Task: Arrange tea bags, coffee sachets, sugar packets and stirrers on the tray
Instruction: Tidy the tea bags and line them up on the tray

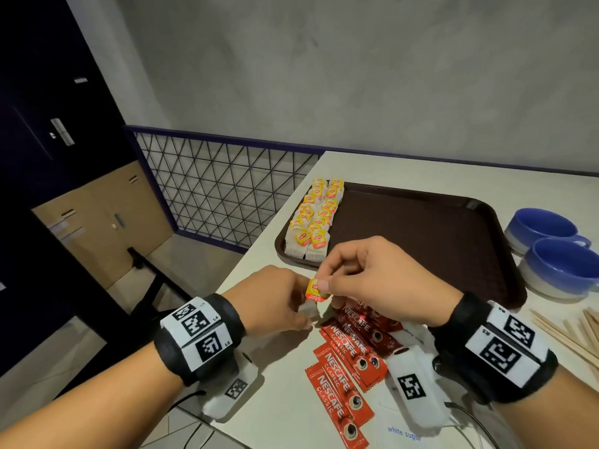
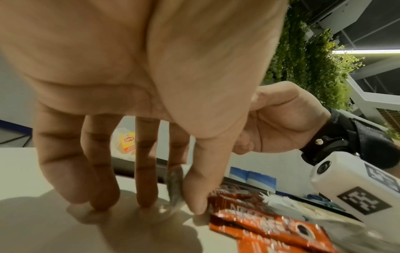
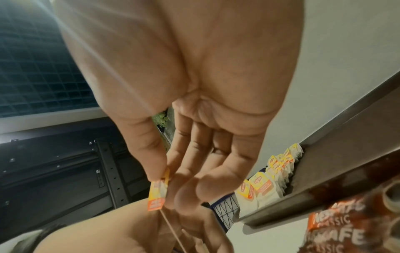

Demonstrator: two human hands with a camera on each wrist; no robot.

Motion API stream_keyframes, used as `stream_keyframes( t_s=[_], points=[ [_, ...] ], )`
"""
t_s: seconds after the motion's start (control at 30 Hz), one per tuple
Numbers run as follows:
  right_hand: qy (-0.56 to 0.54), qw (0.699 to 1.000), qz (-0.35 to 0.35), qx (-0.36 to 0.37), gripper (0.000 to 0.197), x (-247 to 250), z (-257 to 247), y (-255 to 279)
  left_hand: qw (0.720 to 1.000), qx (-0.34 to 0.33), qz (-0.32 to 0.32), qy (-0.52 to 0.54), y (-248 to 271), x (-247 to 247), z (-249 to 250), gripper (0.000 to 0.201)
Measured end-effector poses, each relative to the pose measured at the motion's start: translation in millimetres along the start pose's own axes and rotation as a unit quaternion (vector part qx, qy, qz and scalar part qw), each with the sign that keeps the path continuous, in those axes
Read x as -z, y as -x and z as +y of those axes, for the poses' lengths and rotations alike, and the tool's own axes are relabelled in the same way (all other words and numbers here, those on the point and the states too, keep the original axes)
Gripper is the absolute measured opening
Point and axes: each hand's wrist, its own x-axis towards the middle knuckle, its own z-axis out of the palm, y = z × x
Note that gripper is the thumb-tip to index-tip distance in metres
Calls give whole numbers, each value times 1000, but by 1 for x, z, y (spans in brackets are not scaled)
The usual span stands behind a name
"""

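The right hand (image 1: pixel 382 280) pinches a small yellow tag (image 1: pixel 316 290) between thumb and forefinger, just above the near left part of the tabletop (image 1: pixel 285 390). The tag is yellow with an orange-red strip along its lower edge; the Lipton logo shows on it. From the right wrist view a thin string (image 3: pixel 171 227) runs down from the tag (image 3: pixel 156 195) toward the left hand (image 3: pixel 134 229). The left hand (image 1: pixel 275 299) holds the white tea bag (image 1: pixel 308 311) low over the tabletop, thumb and forefinger closed on it; from the left wrist view the bag (image 2: pixel 175 186) looks grey and see-through, with the other fingertips (image 2: pixel 147 200) touching the tabletop.

On the brown tray (image 1: pixel 437 241), two rows of tea bags (image 1: pixel 312 218) fill the left side, each white with a yellow Lipton tag on top. Red sachets (image 1: pixel 346 358) lie fanned on the tabletop just before the hands, printed "NESCAFE CLASSIC" in white, with a coffee cup pictured at one end. White packets (image 1: pixel 403 432) lie under the right wrist, one reading "white sugar" in blue. Pale wooden stirrers (image 1: pixel 573 335) lie at the right edge, near two blue cups (image 1: pixel 551 247) beside the tray.
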Motion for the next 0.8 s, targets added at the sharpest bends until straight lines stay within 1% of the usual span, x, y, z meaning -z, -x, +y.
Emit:
stream_keyframes(
  t_s=[0.07, 0.13, 0.2, 0.3, 0.4, 0.47, 0.53, 0.63, 0.67, 0.7, 0.8],
  points=[
    [-17, 1000, 13, 3, 5, 5, -1, 3, 999, 6, 19, 29, 0, 5, -2, 19],
    [-46, 999, 26, 4, 5, 12, 0, 5, 995, 20, 63, 69, -2, 10, -6, 16],
    [-73, 997, 38, 4, 8, 19, 2, 8, 983, 23, 98, 153, -4, 13, -8, 12],
    [-109, 993, 50, 13, 15, 30, 2, 12, 938, 7, 139, 318, -2, 14, -6, 21],
    [-137, 988, 59, 25, 22, 41, 0, 15, 888, -3, 174, 425, 0, 12, 1, 31],
    [-139, 986, 80, 36, 25, 49, -3, 18, 854, -7, 173, 491, 0, 9, 8, 30],
    [-136, 984, 104, 51, 24, 56, -6, 22, 835, 5, 162, 526, -2, 3, 14, 23],
    [-155, 978, 125, 68, 19, 65, -9, 29, 818, 26, 126, 561, -6, -7, 26, 7],
    [-158, 977, 128, 70, 17, 66, -10, 31, 812, 28, 118, 571, -7, -10, 30, 5],
    [-159, 976, 131, 71, 15, 67, -10, 32, 811, 29, 118, 572, -9, -12, 33, 5],
    [-156, 976, 132, 78, 16, 69, -11, 36, 843, 23, 148, 517, -14, -14, 34, 7]
  ],
)
